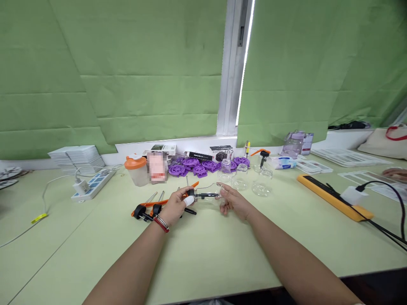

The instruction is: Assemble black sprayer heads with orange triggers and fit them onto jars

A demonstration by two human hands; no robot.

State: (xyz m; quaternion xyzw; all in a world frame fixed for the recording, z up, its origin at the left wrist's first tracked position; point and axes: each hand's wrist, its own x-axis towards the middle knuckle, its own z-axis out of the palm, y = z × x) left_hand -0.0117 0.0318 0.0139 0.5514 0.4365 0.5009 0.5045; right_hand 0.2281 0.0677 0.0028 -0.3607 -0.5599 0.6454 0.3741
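Note:
A clear glass bottle (208, 192) lies on its side just above the pale green table (197, 250), held between both hands. My left hand (176, 206), with a white bandage on one finger and a red bracelet at the wrist, grips the black pump top at the bottle's neck. My right hand (233, 202) cups the bottle's base. Under my left hand lie several orange and black pump heads with metal tubes (148, 208).
Clear glass bottles (241, 176) stand behind the hands, with purple plastic wheels (190, 166), an orange-lidded cup (136, 169) and small boxes at the window sill. A white power strip (92, 184) lies left. An orange power strip (333, 197) with a black cable lies right.

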